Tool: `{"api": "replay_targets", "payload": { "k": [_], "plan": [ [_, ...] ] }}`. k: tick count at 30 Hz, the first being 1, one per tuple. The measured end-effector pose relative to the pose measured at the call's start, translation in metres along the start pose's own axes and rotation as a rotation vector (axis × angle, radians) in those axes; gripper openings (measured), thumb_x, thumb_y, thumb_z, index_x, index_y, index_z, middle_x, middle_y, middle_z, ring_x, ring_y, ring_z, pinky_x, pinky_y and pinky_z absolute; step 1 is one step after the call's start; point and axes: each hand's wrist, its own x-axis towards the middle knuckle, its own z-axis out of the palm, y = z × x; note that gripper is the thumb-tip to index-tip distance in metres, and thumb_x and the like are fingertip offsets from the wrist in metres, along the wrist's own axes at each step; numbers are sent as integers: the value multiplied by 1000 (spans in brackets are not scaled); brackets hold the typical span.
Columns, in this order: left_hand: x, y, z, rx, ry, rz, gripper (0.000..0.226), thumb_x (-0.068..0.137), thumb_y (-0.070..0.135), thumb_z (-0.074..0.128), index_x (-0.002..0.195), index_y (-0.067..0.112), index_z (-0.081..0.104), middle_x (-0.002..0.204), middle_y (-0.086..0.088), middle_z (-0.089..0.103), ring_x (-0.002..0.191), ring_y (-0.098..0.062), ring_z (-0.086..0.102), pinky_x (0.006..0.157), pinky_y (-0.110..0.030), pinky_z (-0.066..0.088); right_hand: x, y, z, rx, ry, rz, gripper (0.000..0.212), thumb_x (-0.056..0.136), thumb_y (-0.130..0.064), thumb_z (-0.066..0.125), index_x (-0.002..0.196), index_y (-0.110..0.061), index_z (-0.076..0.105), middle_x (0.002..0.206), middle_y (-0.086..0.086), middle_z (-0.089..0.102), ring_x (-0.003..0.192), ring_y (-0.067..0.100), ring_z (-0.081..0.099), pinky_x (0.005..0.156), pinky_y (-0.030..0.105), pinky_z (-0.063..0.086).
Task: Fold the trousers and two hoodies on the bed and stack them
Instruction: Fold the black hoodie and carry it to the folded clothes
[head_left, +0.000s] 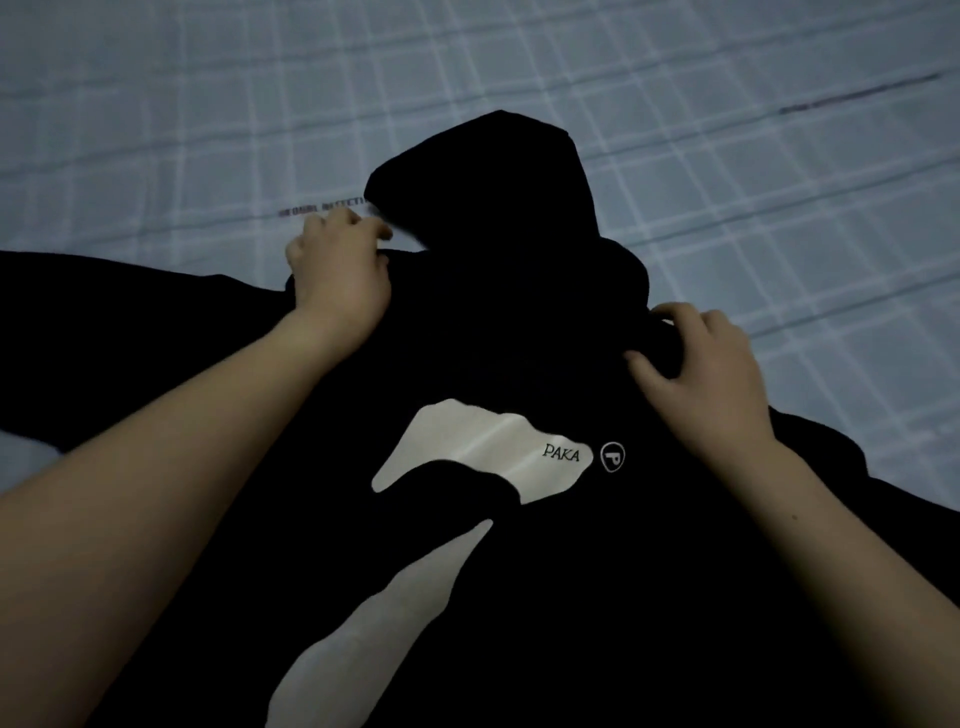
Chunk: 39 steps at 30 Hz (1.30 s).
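Observation:
A black hoodie (519, 338) with a white print and the word PAKA lies spread front-up on the bed, its hood pointing away from me. My left hand (337, 270) grips the fabric at the left shoulder beside the hood. On the other side of the hood, my right hand (701, 364) holds the right shoulder, fingers curled into the cloth. One sleeve stretches out to the left. The trousers and a second hoodie are not in view.
The bed is covered by a pale blue checked sheet (727, 156) with a line of printed text near my left hand. Bare sheet lies beyond the hood and to the right.

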Motion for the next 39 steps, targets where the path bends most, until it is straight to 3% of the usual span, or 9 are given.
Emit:
{"api": "replay_targets", "payload": {
  "k": [3, 6, 9, 13, 16, 20, 23, 34, 39],
  "plan": [
    [-12, 18, 0, -190, 81, 151, 36, 98, 18, 47, 131, 9, 58, 126, -17, 56, 118, -35, 49, 97, -39, 36, 5, -6, -13, 157, 7, 34, 55, 87, -61, 42, 136, -37, 48, 123, 1, 55, 119, 23, 50, 91, 39, 41],
    [9, 21, 0, -461, -106, -80, 48, 100, 33, 48, 144, 16, 44, 138, -13, 50, 124, -28, 49, 96, -29, 35, 33, -19, -15, 316, -9, 55, 51, 98, -50, 45, 145, -31, 45, 138, 5, 52, 125, 25, 52, 106, 45, 41],
    [38, 23, 7, -696, -163, -302, 59, 98, 34, 53, 150, 21, 29, 141, -9, 48, 94, -11, 61, 79, -15, 37, 74, -37, -12, 443, -45, 75, 48, 100, -41, 50, 147, -28, 46, 141, 5, 52, 124, 22, 54, 108, 39, 40],
    [70, 27, 20, -962, -153, -483, 75, 95, 29, 60, 153, 33, 14, 146, -17, 39, 118, -35, 56, 86, -38, 55, 124, -66, 0, 582, -183, 73, 57, 96, -45, 58, 149, -31, 42, 144, 3, 51, 130, 17, 51, 106, 28, 37],
    [85, 38, 24, -1039, -134, -392, 75, 91, 12, 62, 152, 32, 23, 145, -12, 41, 123, -37, 54, 101, -44, 49, 144, -82, 10, 608, -222, 6, 65, 91, -21, 68, 150, -25, 41, 137, 6, 58, 121, 17, 59, 107, 29, 43],
    [87, 54, 14, -1153, -48, -150, 73, 87, -4, 61, 148, 25, 35, 142, 1, 39, 132, -28, 47, 106, -50, 44, 146, -83, -1, 731, -120, -41, 66, 82, 10, 63, 140, -20, 53, 113, 11, 66, 71, 8, 64, 66, 16, 51],
    [84, 64, -12, -1217, 2, -19, 74, 86, -2, 62, 147, 30, 36, 146, 1, 38, 136, -21, 42, 105, -50, 46, 137, -80, -30, 820, 15, -59, 66, 81, 15, 59, 136, -20, 56, 101, 0, 69, 60, 13, 59, 60, 21, 50],
    [-26, 72, -112, -1386, -53, 186, 58, 90, 16, 68, 136, 44, 47, 141, 7, 50, 130, -12, 51, 85, -34, 57, 19, -76, -124, 1046, 59, -216, 53, 90, 2, 67, 136, -21, 57, 78, -11, 67, 68, 5, 64, 71, 16, 53],
    [-116, 25, -114, -1212, -79, 127, 60, 77, -11, 73, 119, 30, 60, 117, 16, 67, 114, 1, 60, 88, -9, 46, -80, -51, -94, 756, 76, -397, 65, 87, 6, 69, 126, -44, 55, 98, -19, 65, 91, -3, 62, 87, 11, 45]
  ]
}}
